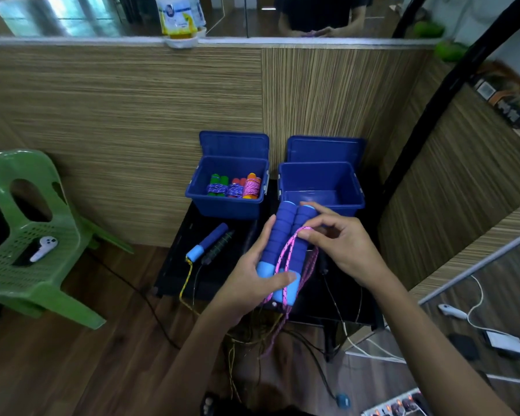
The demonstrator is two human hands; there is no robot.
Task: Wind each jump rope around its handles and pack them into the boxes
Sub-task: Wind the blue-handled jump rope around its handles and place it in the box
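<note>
Two blue foam handles point(285, 247) are held side by side, upright, in the left hand point(252, 274), whose fingers and thumb are curled around them above the black table point(174, 265). The pink rope point(282, 259) is pinched at a loop by the right hand point(339, 241), thumb and forefinger closed on it near the upper part of the handles; the other fingers are spread loosely. Only a strand or two is seen lying across the handles, so winding is judged to be at its start. The remainder of the pink rope hangs below the table edge toward the floor.

The left box point(225, 202) is open, its lid stood up behind. Three wound ropes are seen in it: one with green handles point(218, 183), one with red handles point(237, 183) and one with orange handles point(252, 184). The right box point(321, 181) is open too, and nothing is seen in the visible part of it.

On the table, left of the hands, an unwound blue handle point(207, 241) with a yellow rope point(186, 280) and a dark handle point(219, 246) with a black cord are noted. Loose ropes trail over the table edge to the floor.

Judgement: three ropes packed, one in hand barely wound, at least two more untouched. An exact count of the remaining ropes cannot be made from the tangle.
</note>
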